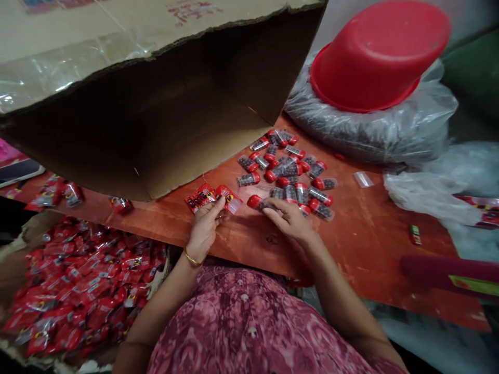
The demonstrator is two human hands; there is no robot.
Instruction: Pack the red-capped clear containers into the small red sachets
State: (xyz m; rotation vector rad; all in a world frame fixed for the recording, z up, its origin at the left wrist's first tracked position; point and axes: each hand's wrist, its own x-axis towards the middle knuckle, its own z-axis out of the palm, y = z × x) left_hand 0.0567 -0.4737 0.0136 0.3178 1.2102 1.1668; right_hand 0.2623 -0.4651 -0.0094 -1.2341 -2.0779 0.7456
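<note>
My left hand [203, 231] is closed on a small red printed packet [231, 199], its thumb pressed on top. A second red packet [201, 196] shows just beyond the fingers; I cannot tell whether it is held too. In my right hand [291, 219] is a small clear tube with a red cap [255, 202], dark beads inside, its cap pointing left toward the packets. The fingers cover part of that tube. Just beyond my right hand lies a loose spread of similar tubes [290, 169] on the red tabletop [249, 236].
A large cardboard box [218, 150] gapes toward me at the back left. Below the table's left edge, a carton is heaped with filled red packets [89, 280]. At the right, a red tub [374, 57] sits upside down on a plastic bag [366, 132]. A small lighter-like object [415, 235] lies nearby.
</note>
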